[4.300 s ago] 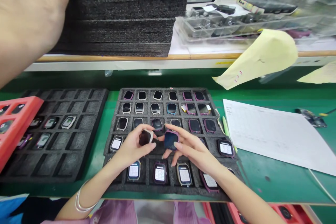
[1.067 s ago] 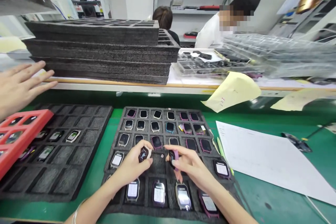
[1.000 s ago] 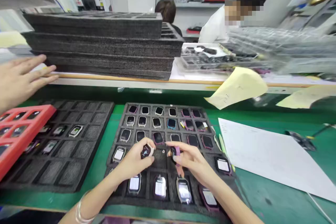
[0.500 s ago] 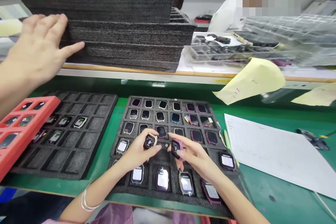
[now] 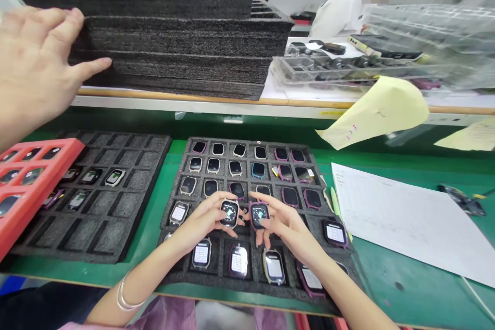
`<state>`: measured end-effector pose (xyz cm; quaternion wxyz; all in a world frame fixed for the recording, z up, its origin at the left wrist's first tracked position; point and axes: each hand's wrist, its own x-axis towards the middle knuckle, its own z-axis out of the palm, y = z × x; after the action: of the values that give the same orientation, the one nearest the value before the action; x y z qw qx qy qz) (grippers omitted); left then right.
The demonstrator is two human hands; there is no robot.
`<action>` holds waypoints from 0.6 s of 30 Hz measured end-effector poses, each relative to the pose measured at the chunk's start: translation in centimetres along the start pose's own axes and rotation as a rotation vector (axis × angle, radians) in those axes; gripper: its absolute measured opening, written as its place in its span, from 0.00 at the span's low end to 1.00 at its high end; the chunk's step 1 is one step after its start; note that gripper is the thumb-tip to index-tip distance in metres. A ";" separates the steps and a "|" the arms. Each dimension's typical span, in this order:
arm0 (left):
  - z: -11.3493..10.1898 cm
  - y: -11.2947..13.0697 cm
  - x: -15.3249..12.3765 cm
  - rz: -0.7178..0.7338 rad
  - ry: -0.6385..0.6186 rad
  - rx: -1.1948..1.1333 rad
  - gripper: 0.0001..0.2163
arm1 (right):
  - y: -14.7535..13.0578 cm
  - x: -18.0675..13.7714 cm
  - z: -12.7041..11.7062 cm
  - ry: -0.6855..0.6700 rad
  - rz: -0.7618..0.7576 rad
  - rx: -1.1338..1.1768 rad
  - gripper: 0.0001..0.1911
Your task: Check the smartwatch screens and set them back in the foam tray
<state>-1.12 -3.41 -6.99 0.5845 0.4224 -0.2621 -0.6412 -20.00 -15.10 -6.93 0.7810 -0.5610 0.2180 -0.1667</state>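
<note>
My left hand point(image 5: 211, 216) grips a smartwatch point(image 5: 229, 213) with a light-coloured case and a lit dial on its screen. Close beside it, a purple smartwatch point(image 5: 258, 214) is held in my right hand point(image 5: 284, 224), its dial lit too. Both watch faces are turned up towards me, side by side but apart. Below them lies a black foam tray point(image 5: 247, 289) with watch bodies in most of its pockets. The front rows hold watches with bright white screens, such as one point(image 5: 238, 261) in the middle. My hands and forearms hide some pockets.
Another person's hand point(image 5: 42, 56) rests against a stack of black foam trays point(image 5: 174, 36) on the shelf. To the left, a red tray point(image 5: 42, 191) overlaps a second foam tray point(image 5: 112, 237). White paper point(image 5: 410, 221) lies right; a yellow sheet point(image 5: 375, 113) hangs from the shelf edge.
Both watches have been turned so their faces show more squarely, and the left one has come closer to the right. The other person's hand appears further left as the view shifts.
</note>
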 end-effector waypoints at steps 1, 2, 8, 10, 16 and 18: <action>0.0 0.0 0.0 0.000 -0.002 0.004 0.16 | 0.0 0.0 0.0 0.002 0.003 0.004 0.27; 0.0 0.0 0.0 0.001 -0.002 0.010 0.16 | -0.1 0.0 0.1 0.003 0.008 0.007 0.27; 0.0 0.0 -0.2 0.001 -0.002 0.041 0.15 | -0.1 0.0 0.0 0.010 0.037 0.032 0.24; 0.0 -0.1 -0.2 0.003 -0.010 0.049 0.15 | -0.1 -0.1 0.1 0.011 0.030 0.038 0.23; 0.1 -0.4 -0.1 0.069 0.045 0.194 0.16 | -0.4 -0.2 0.3 -0.067 -0.030 0.079 0.21; 0.2 -0.3 -0.2 0.092 0.065 0.280 0.15 | -0.4 -0.1 0.2 -0.082 -0.046 0.089 0.19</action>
<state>-1.42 -3.17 -7.10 0.5569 0.5080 -0.3488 -0.5569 -20.00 -14.98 -6.42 0.8094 -0.5369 0.1651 -0.1711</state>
